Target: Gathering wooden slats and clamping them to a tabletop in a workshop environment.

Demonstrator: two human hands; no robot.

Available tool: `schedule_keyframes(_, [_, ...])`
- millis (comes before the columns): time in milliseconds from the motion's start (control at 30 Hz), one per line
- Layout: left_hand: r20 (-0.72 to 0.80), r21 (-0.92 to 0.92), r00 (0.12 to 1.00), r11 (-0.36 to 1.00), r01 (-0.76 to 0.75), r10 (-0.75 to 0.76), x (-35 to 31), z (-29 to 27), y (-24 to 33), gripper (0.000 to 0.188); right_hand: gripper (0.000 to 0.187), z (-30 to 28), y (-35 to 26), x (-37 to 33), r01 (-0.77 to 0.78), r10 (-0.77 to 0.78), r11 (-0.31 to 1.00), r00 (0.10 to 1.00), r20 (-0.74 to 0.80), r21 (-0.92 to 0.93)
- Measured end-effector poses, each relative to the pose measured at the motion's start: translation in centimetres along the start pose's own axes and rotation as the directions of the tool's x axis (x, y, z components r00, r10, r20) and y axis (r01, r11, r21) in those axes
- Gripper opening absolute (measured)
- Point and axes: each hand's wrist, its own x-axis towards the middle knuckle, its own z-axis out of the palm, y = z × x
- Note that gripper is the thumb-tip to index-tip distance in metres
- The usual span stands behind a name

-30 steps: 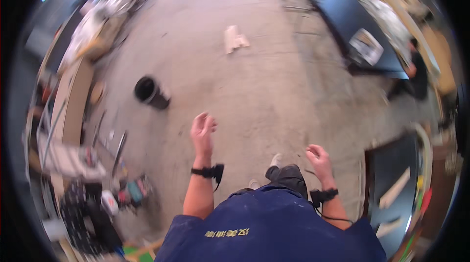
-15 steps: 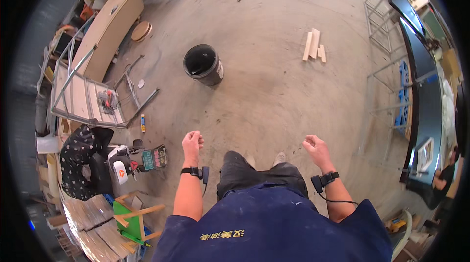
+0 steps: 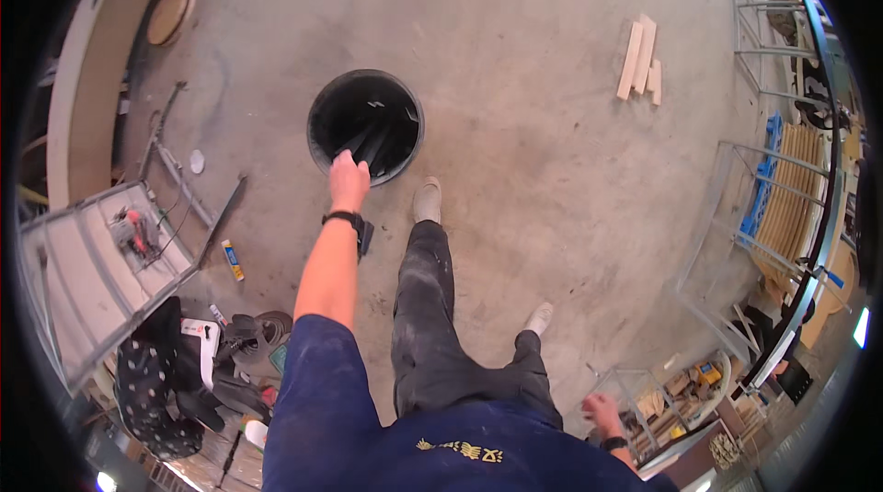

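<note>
A black round bucket (image 3: 405, 147) stands on the concrete floor ahead of me, its dark inside showing a few light scraps. My left hand (image 3: 349, 181) is stretched forward over the bucket's near rim in this view, with its fingers curled in. Nothing shows in it, and I cannot tell whether it touches the rim. Down at the lower right, my right hand (image 3: 602, 414) hangs beside my body, loosely curled and holding nothing I can see. Both wrists wear dark bands.
Several pale wood pieces (image 3: 641, 60) lie on the floor at the far right. A metal frame (image 3: 198, 244) and a glue tube (image 3: 232, 260) are at left, beyond a scooter (image 3: 198, 345). Round wooden discs (image 3: 170, 16) lie far left. Metal racks (image 3: 768, 170) line the right.
I have stepped closer to the bucket, one foot forward. My left hand has swung forward to the bucket's near side. My right hand has dropped back toward the lower right.
</note>
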Motion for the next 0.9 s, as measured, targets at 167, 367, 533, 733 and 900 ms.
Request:
schedule_keyframes(167, [0.325, 0.448, 0.919, 0.892, 0.060, -0.225, 5.4, 6.5, -0.9, 0.044, 0.036, 7.6, -1.5, -6.4, -0.185, 0.172, 0.977, 0.977, 0.126, 0.101])
schedule_keyframes(367, [0.508, 0.539, 0.838, 0.833, -0.127, -0.201, 8.6, 5.6, -1.7, 0.027, 0.042, 14.8, -9.6, -8.3, -0.122, 0.101, 0.983, 0.983, 0.153, 0.136])
schedule_keyframes(533, [0.476, 0.555, 0.873, 0.805, -0.210, -0.100, 7.2, -4.2, -0.4, 0.031, 0.044, 18.6, -14.0, -8.7, 0.066, -0.109, 0.973, 0.976, 0.190, 0.222])
schedule_keyframes(733, [0.595, 0.259, 0.766, 0.844, -0.469, 0.243, -4.4, -12.6, 6.3, 0.028, 0.043, 20.6, -11.0, -9.6, 0.414, -0.406, 0.908, 0.908, -0.107, 0.062])
schedule_keyframes(900, [0.812, 0.040, 0.338, 0.532, -0.846, 0.477, -16.9, -21.7, 9.9, 0.028, 0.068, 22.7, -13.0, -15.3, 0.780, -0.888, 0.441, 0.305, -0.346, -0.445])
